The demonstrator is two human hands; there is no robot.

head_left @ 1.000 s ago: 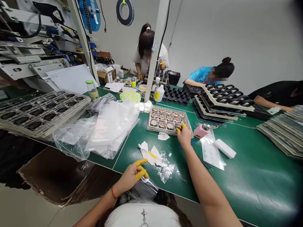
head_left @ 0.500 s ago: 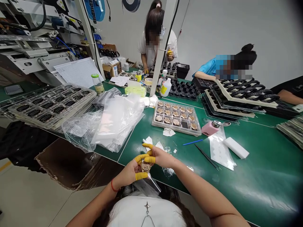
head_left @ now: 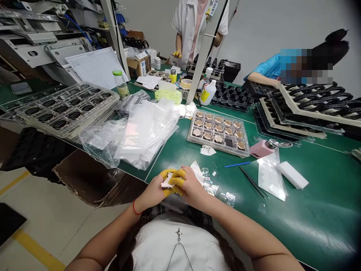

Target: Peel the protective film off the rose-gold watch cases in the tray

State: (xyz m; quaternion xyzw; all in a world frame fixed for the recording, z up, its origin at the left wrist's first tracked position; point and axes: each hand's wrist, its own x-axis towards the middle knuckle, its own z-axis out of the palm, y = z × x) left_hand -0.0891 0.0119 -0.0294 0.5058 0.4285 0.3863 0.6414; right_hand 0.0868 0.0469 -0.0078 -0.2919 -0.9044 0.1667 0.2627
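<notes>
My left hand (head_left: 152,194), in yellow finger cots, is closed around a small round watch case, which the fingers and a wipe now mostly hide. My right hand (head_left: 191,188), also with yellow finger cots, pinches a white wipe (head_left: 166,181) against it. Both hands meet just above the table's front edge. Beyond them lies a clear tray (head_left: 216,149) of gold watch cases in rows, with one dark vacant slot near its front right. A crumpled white wipe (head_left: 208,150) rests before the tray, and another white piece (head_left: 197,171) is beside my right hand.
Plastic bags (head_left: 141,131) and stacked trays (head_left: 64,109) lie to the left. Rightward are a blue stick (head_left: 237,165), tweezers (head_left: 252,181), a pink bottle (head_left: 261,149), a white block (head_left: 292,175) and stacked strap trays (head_left: 316,109). A post (head_left: 199,71) rises behind; two co-workers are across the table.
My right hand has picked up a white wipe and brought it onto the watch case, covering it. The view has shifted; the co-worker at the back now stands more upright.
</notes>
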